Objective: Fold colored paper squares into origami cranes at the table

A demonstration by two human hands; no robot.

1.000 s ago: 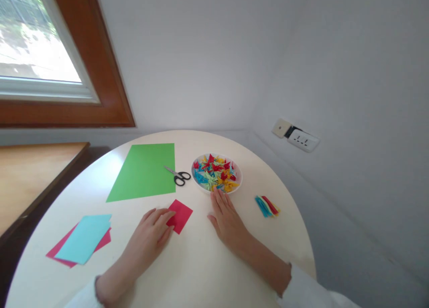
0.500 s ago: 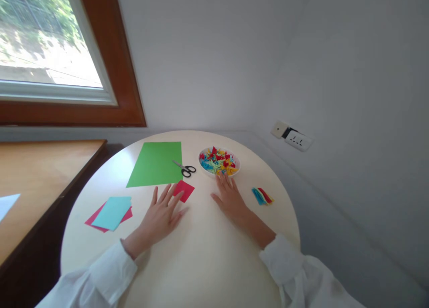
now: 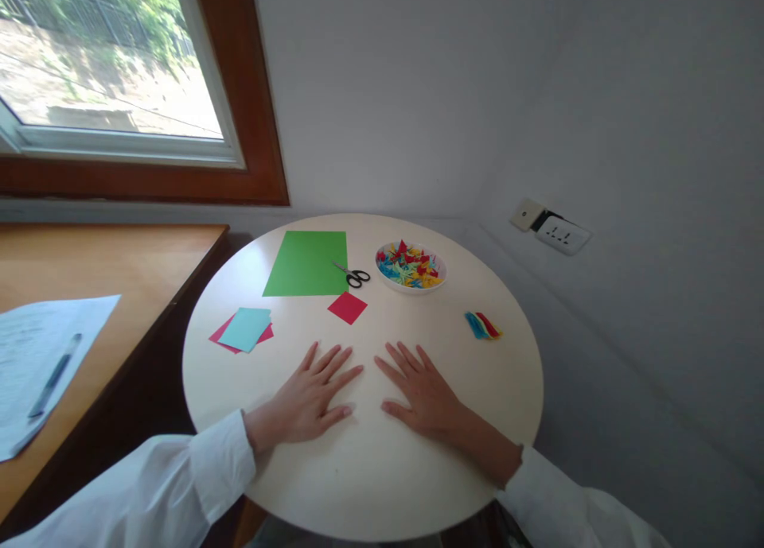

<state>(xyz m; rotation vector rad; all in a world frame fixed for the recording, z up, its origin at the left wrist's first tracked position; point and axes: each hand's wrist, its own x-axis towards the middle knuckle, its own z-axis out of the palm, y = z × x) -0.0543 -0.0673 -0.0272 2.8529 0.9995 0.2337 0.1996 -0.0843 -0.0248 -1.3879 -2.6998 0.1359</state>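
Note:
Both hands rest on the round white table point(image 3: 370, 484), holding nothing. My left hand point(image 3: 310, 397) lies flat with its fingers spread, just below a red paper square point(image 3: 347, 308). My right hand point(image 3: 421, 393) is flat and spread too, a little apart from the left. Beyond them sits a white oval bowl point(image 3: 411, 289) full of small colourful paper scraps point(image 3: 411, 266). Black-handled scissors point(image 3: 356, 277) lie partly over a green sheet of paper point(image 3: 307, 262). To the left, a light blue paper piece point(image 3: 246, 329) overlaps pink-red paper point(image 3: 264, 335).
A small bundle of blue, red and yellow strips point(image 3: 483, 325) lies at the table's right. At the left, a wooden desk point(image 3: 149, 254) holds printed paper point(image 3: 36, 349) and a pen point(image 3: 56, 373). A wall socket point(image 3: 562, 234) and a window point(image 3: 119, 63) are beyond.
Both hands have drawn back toward me, the left off the red square and the right away from the bowl. The view has shifted left, showing more of the desk with the pen.

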